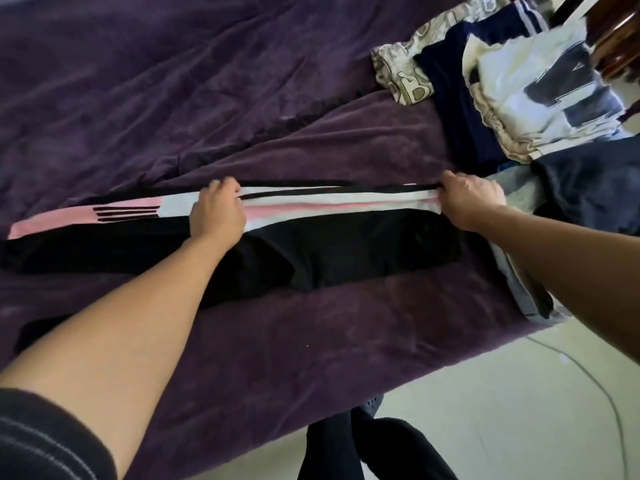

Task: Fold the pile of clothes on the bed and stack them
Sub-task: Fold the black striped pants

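Left hand: back up at the centre of the frame, fingers curled over the far striped edge of the track pants and gripping it.
Right hand: right of centre, knuckles up, fingers closed round the same far edge at the garment's right end.
Track pants, place: flat on the purple bed, in the middle band of the frame, between the two forearms and out past the left one.
Track pants, long axis: runs left to right across the frame, its left end sitting slightly lower than its right.
Track pants, ends: the end with the pink panel and three thin dark stripes points to the left edge; the other end stops at the right hand.
Track pants, faces: pink and white striping lies along the far side, plain black cloth along the near side.
Pile of clothes: upper right of the frame, a white and navy garment on top, a beige patterned cloth at its left.
Dark blue garment: at the right edge, just beyond the right forearm.
Grey cloth: on the bed's right corner, below the right forearm.
Floor: pale, lower right, with a thin cable lying on it.
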### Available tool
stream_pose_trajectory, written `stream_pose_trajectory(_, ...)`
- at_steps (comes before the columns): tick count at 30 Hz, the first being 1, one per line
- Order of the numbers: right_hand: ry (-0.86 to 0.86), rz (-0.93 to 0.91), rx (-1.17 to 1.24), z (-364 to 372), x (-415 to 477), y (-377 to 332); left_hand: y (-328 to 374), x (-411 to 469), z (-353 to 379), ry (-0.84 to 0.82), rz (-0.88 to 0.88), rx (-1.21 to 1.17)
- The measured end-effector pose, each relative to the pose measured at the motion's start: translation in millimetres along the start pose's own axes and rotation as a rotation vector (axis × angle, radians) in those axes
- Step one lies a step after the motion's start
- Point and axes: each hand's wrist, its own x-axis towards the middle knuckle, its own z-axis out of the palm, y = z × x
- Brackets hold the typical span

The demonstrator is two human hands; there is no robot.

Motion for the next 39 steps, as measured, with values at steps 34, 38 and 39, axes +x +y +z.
stream_pose_trajectory(34, -0.158, -0.39, -0.045, 109.2, -32.7, -488.6, -431.7, -159.7, -2.8, -0.321, -0.16, 0.325)
stream_pose_trajectory(38, -0.065, -0.215, 0.068, 109.3, -26.1, -506.7, -459.7, -120.2, -34.4, -0.113, -0.138, -0.103)
stream_pose_trajectory(39, -0.042, -0.185, 0.108, 102.1, -21.8, -510.0, -462.8, -103.4, -46.4, -0.039, -0.193, -0.231)
